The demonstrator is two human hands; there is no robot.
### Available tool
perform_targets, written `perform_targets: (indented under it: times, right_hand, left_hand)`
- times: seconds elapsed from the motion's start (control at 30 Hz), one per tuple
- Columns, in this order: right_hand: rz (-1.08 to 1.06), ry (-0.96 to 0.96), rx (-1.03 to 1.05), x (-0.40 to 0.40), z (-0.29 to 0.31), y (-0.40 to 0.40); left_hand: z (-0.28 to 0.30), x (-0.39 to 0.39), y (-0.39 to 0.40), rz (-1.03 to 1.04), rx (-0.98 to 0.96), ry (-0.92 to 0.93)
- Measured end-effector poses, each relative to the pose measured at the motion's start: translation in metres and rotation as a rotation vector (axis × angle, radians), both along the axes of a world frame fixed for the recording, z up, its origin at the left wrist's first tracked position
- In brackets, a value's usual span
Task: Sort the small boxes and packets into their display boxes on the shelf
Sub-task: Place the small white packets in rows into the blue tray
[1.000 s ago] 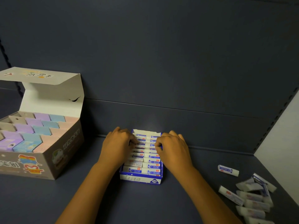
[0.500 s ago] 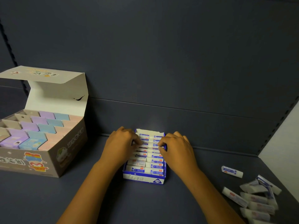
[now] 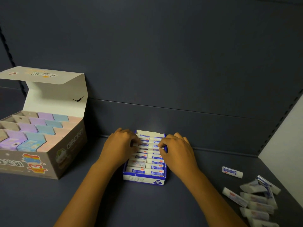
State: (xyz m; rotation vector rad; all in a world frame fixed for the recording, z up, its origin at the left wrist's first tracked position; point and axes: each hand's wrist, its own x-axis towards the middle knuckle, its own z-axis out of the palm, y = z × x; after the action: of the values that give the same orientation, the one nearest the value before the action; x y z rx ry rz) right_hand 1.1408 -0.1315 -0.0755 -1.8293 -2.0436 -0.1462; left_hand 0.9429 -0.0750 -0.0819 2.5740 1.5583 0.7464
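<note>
On the dark blue matte shelf [image 3: 164, 207], lit at the middle:
Display box: small blue-and-white cardboard tray [image 3: 144, 179], rectangular, low-walled, marked "2B" on its front wall; it stands near the shelf's back panel.
Contents: white block erasers in blue-printed paper sleeves [image 3: 153, 167], laid flat in two columns, rows packed edge to edge inside the tray.
Left hand [image 3: 118, 149]: lies over the tray's left side, fingers curled down onto the eraser rows; whether this grip pinches one eraser or only presses on them, I cannot tell.
Right hand [image 3: 177, 152]: lies over the tray's right side, fingertips curled onto the upper rows and the tray's right wall; grip state likewise hidden under the knuckles.
Loose stock: heap of the same sleeved white erasers [image 3: 255, 200], tumbled at angles on the shelf's right end, well apart from the tray; one single sleeved eraser [image 3: 232, 172] lies apart from the heap, nearer the back.
Left side: large grey printed cardboard display carton [image 3: 49, 163] with its white-lined lid flap raised, holding stepped rows of pastel purple, blue and pink small boxes [image 3: 36, 135].
</note>
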Motion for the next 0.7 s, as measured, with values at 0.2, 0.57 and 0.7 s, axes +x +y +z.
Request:
perform_targets:
  times: [0.2,0.57,0.7]
  right_hand:
    - [-0.001,0.034,0.009,0.002,-0.002,0.000]
    - [0.010,0.038,0.024,0.002,0.000,-0.001]
    - [0.015,0.062,0.031,0.005,-0.001,-0.003]
  left_hand:
    - [0.008,-0.005,-0.007,-0.055,-0.134,0.022]
    - [0.015,-0.006,-0.015,-0.099,-0.172,0.017]
    - [0.018,-0.008,-0.019,-0.134,-0.241,0.062]
